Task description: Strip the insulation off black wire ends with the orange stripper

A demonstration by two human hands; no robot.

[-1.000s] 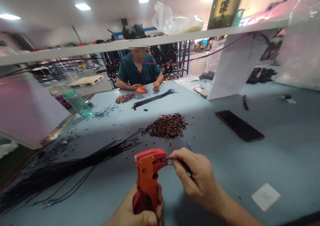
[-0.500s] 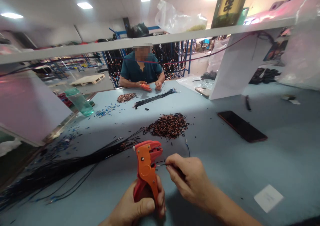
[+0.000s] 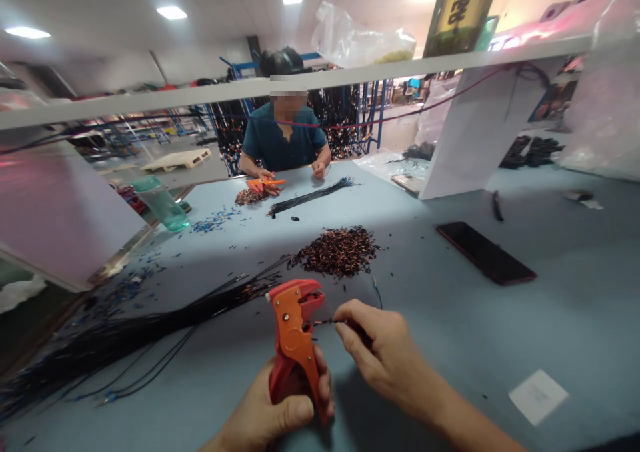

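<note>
Wrapped round the handles of an orange and red wire stripper point(image 3: 295, 319) is my left hand point(image 3: 285, 405), holding the tool upright with its jaws to the right. My right hand point(image 3: 380, 345) pinches a thin black wire point(image 3: 327, 322) whose end points at the stripper's side, just below the jaws. The rest of that wire is mostly hidden by the fingers; a blue-tipped end point(image 3: 377, 292) shows behind the hand. Beyond the stripper lies a heap of short black and copper-coloured scraps point(image 3: 337, 251). A long bundle of black wires point(image 3: 150, 332) stretches to the left.
Across the table sits a person point(image 3: 283, 135) with another orange stripper point(image 3: 263, 184), near a smaller scrap pile and a wire bundle point(image 3: 310, 197). A phone point(image 3: 485, 252) and a white paper square point(image 3: 539, 397) lie at right. A green bottle point(image 3: 163, 205) stands left. A shelf point(image 3: 210, 92) spans above.
My right hand has shifted slightly right and up with the wire, while my left hand barely moves. The person opposite has moved their stripper left, over the small scrap pile.
</note>
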